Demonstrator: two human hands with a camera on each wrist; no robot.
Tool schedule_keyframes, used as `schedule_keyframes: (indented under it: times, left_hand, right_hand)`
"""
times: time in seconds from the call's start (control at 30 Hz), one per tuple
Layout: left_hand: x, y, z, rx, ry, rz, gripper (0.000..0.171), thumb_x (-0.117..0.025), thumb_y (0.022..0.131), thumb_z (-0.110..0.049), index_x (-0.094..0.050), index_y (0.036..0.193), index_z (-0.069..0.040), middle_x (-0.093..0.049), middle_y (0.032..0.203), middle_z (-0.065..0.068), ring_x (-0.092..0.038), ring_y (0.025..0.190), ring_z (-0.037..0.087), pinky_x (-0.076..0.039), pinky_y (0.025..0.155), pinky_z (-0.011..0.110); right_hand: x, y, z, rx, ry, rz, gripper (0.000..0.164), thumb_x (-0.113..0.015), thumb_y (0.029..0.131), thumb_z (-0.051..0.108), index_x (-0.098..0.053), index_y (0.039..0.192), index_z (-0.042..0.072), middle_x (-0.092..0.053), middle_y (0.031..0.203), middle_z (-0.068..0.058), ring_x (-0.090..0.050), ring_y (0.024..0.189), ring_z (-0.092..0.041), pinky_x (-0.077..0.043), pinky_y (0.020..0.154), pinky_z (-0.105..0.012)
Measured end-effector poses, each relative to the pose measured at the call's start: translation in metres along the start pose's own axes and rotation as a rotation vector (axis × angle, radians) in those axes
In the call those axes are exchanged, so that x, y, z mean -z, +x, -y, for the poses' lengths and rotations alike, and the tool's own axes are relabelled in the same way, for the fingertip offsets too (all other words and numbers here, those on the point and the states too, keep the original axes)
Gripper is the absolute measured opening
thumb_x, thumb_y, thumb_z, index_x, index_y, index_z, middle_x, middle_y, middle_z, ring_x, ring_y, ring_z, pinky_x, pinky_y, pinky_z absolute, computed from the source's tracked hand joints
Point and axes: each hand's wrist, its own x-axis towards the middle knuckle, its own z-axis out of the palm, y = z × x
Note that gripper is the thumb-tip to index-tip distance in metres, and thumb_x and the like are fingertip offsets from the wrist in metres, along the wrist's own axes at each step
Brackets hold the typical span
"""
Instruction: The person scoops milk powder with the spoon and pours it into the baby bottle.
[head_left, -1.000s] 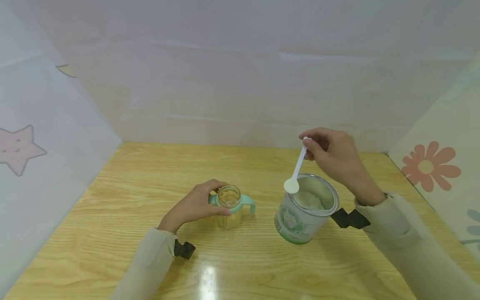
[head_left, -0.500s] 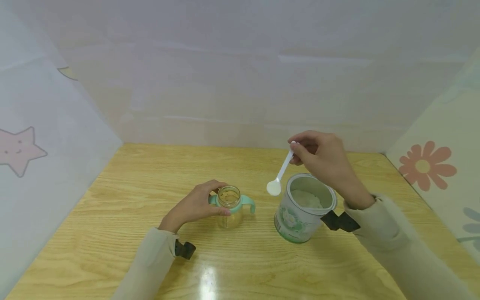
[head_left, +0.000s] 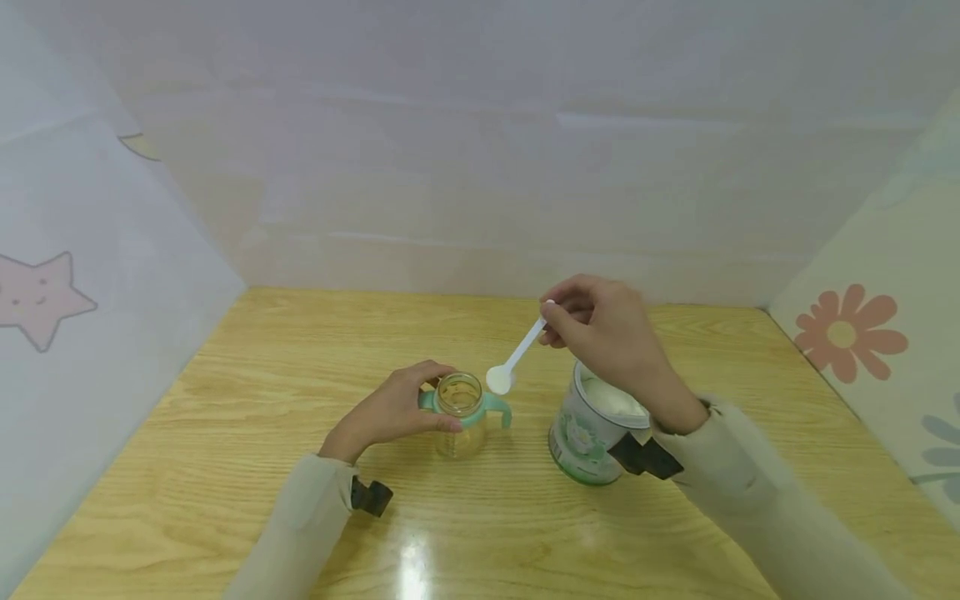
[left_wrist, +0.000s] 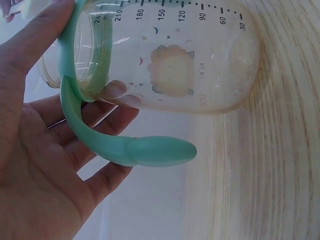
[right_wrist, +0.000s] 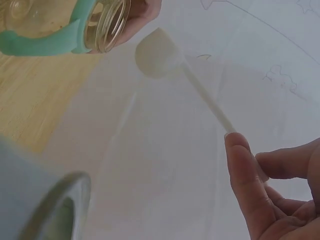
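Observation:
An open-topped baby bottle (head_left: 461,437) with mint-green handles stands on the wooden table. My left hand (head_left: 393,408) grips it round the neck and one handle; the left wrist view shows printed measuring marks on the bottle (left_wrist: 165,55). Between thumb and fingers, my right hand (head_left: 607,333) pinches the end of a white measuring scoop (head_left: 525,346). The scoop's bowl, heaped with pale powder, hangs just right of the bottle's mouth, apart from it. Below my right hand stands an open can (head_left: 588,442) of powder, its far rim partly hidden by the hand and wrist.
The wooden table (head_left: 300,350) is bounded by a pale cloth wall (head_left: 480,183) behind and printed panels at both sides. A black device (head_left: 645,457) sits on my right wrist, close against the can. Another black device (head_left: 371,497) is on my left wrist.
My right hand has carried the powder-filled scoop leftward from above the can to beside the bottle's mouth. The left hand and bottle have stayed in place.

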Motion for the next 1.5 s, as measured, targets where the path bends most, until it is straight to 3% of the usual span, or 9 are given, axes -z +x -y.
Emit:
schedule_keyframes:
  times: [0.27, 0.53, 1.27, 1.5]
  left_hand:
    - [-0.001, 0.000, 0.000, 0.009, -0.033, 0.007, 0.068, -0.080, 0.075, -0.038, -0.054, 0.132, -0.014, -0.060, 0.113, 0.002, -0.054, 0.101, 0.017, -0.047, 0.082, 0.035]
    - [-0.001, -0.001, 0.000, 0.010, -0.027, 0.000, 0.069, -0.080, 0.075, -0.038, -0.054, 0.133, -0.013, -0.061, 0.115, 0.002, -0.054, 0.106, 0.018, -0.047, 0.087, 0.039]
    - [0.000, 0.001, 0.001, -0.018, -0.074, 0.016, 0.065, -0.080, 0.076, -0.036, -0.055, 0.130, -0.013, -0.059, 0.110, -0.001, -0.054, 0.099, 0.017, -0.047, 0.081, 0.032]
    - [0.000, 0.001, 0.001, -0.019, -0.080, 0.015, 0.065, -0.080, 0.076, -0.035, -0.055, 0.131, -0.012, -0.060, 0.111, 0.000, -0.054, 0.101, 0.019, -0.048, 0.082, 0.032]
  right_hand:
    - [-0.017, 0.001, 0.003, -0.034, 0.015, 0.038, 0.010, -0.058, 0.092, 0.000, -0.063, 0.098, -0.006, -0.068, 0.085, -0.017, -0.068, 0.066, -0.013, -0.056, 0.062, -0.021]
    - [-0.030, -0.004, 0.002, -0.008, 0.007, 0.040, 0.006, -0.059, 0.091, 0.000, -0.063, 0.094, -0.004, -0.068, 0.083, -0.014, -0.068, 0.068, -0.015, -0.055, 0.062, -0.021]
    - [-0.050, -0.036, -0.015, 0.310, -0.027, -0.046, 0.008, -0.069, 0.083, -0.003, -0.064, 0.087, 0.000, -0.069, 0.079, -0.008, -0.069, 0.067, -0.014, -0.055, 0.062, -0.017]
    - [-0.057, -0.046, -0.027, 0.367, -0.042, -0.071, 0.012, -0.071, 0.079, -0.007, -0.064, 0.087, -0.001, -0.071, 0.080, -0.009, -0.070, 0.069, -0.016, -0.055, 0.064, -0.016]
